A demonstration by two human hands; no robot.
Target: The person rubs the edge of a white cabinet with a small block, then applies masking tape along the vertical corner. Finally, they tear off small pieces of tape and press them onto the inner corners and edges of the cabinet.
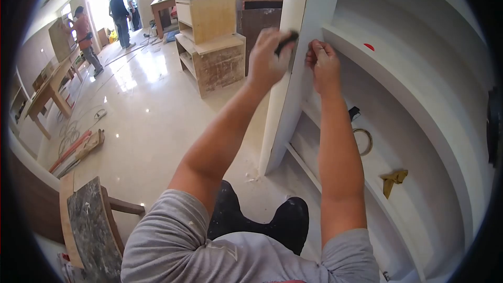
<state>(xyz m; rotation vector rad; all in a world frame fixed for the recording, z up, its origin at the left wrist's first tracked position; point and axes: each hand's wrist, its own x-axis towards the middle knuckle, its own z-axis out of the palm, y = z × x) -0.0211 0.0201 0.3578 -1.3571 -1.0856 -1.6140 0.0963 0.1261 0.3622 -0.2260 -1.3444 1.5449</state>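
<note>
My left hand [268,58], slightly blurred, is closed around a small black tool [286,42] whose exact kind I cannot make out. It is at the front edge of a white upright panel [309,26]. On the panel's other side, my right hand [323,65] is closed with its fingers pinched together near the end of a curved white shelf [398,68]; what they hold, if anything, is hidden. A red spot [369,47] shows on that shelf's edge. Lower down lie a ring-shaped roll of tape [363,142], a crumpled brown piece [393,182] and a small black item [354,112].
An unfinished wooden cabinet [215,47] stands ahead to the left. A worn stool or bench [94,225] is at lower left. Cables [70,133] and reddish rods [70,151] lie on the shiny floor [141,126]. Several people [120,18] are in the background.
</note>
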